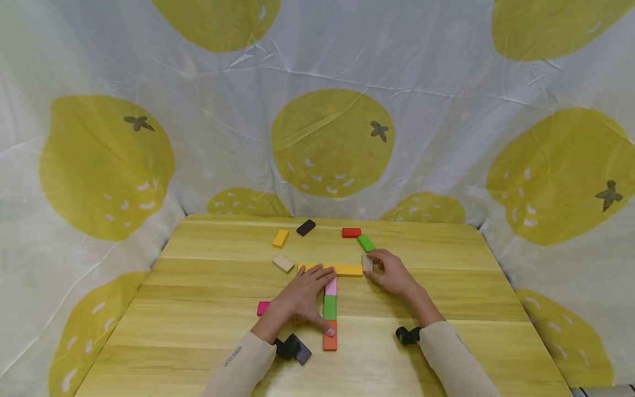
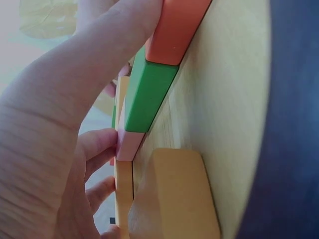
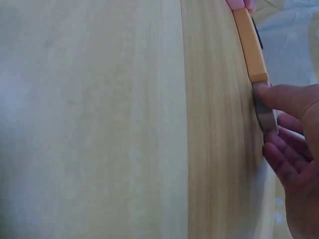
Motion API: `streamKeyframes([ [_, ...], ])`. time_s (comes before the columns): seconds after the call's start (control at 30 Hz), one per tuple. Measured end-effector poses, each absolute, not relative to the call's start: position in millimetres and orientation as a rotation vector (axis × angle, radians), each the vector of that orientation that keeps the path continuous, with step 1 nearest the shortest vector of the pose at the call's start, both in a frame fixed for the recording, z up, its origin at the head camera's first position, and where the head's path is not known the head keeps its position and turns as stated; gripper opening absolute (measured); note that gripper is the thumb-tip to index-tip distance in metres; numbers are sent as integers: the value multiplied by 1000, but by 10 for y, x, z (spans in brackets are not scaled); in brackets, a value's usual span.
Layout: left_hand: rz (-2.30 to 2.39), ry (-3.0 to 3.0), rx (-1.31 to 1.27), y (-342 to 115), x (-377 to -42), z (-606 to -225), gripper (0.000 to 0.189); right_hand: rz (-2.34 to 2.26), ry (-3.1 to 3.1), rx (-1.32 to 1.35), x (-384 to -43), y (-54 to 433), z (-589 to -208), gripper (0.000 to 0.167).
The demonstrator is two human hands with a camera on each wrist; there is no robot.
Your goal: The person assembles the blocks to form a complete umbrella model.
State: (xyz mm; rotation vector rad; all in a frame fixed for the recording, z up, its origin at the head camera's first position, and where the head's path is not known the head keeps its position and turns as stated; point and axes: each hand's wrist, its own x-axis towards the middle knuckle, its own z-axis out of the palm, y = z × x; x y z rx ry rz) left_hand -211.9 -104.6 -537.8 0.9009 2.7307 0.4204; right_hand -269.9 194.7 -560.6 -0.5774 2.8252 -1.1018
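My right hand (image 1: 395,274) pinches a pale wooden block (image 1: 367,263) at the right end of a row of yellow blocks (image 1: 349,270). In the right wrist view, thumb and fingers are at opposite ends of this pale block (image 3: 265,112). My left hand (image 1: 299,298) is spread beside a column of pink (image 1: 331,286), green (image 1: 329,307) and orange-red (image 1: 329,341) blocks. Its thumb touches the orange-red block, while its fingertips rest at the yellow row and the top of the column. Together, row and column form a T lying on the table.
Loose blocks lie around on the wooden table (image 1: 198,309): red (image 1: 351,232), bright green (image 1: 366,242), black (image 1: 306,227), yellow (image 1: 280,238), beige (image 1: 283,263) and magenta (image 1: 263,308). A dark block (image 1: 301,350) lies by the left wrist. A lemon-patterned cloth (image 1: 436,138) hangs behind.
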Motion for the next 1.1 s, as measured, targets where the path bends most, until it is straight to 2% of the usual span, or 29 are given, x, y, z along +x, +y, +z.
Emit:
streamKeyframes([
  [1.1, 425, 2731, 889, -1030, -2120, -5380, 136, -1183, 2788, -568, -2647, 1987, -5662, 53],
])
